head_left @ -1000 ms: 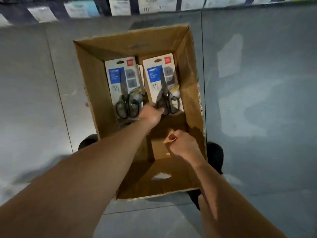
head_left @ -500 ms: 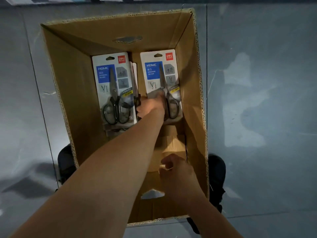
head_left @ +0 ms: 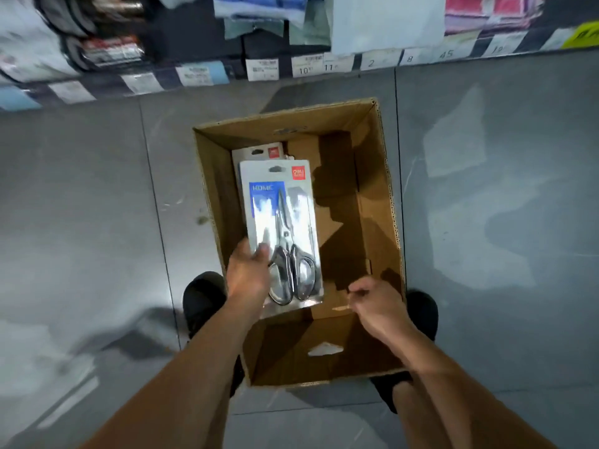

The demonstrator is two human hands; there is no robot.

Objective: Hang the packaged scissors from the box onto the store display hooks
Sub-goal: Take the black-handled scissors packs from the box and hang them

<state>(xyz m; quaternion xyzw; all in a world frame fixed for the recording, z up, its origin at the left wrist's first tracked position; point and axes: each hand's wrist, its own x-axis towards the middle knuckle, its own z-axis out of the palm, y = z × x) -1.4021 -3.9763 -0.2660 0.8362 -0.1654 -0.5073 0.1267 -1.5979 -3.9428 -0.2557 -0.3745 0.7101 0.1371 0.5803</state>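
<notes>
An open cardboard box (head_left: 382, 202) stands on the grey floor below me. My left hand (head_left: 248, 273) grips a packaged pair of scissors (head_left: 282, 228) by its lower left edge and holds it lifted over the left side of the box. The pack is white with a blue label and a red logo, its hang hole pointing away from me. Under it, another scissors package (head_left: 259, 152) lies in the box with only its top edge showing. My right hand (head_left: 377, 307) is loosely curled over the box's near right corner, pinching what looks like a small cardboard scrap.
A store shelf edge with price tags (head_left: 301, 66) and packaged goods runs along the top of the view. Both of my dark shoes (head_left: 202, 299) flank the box on the grey tiled floor.
My left hand has lifted a scissors package up out of the box toward me. The right side of the box now shows bare cardboard. The camera has pulled back, showing the shelf.
</notes>
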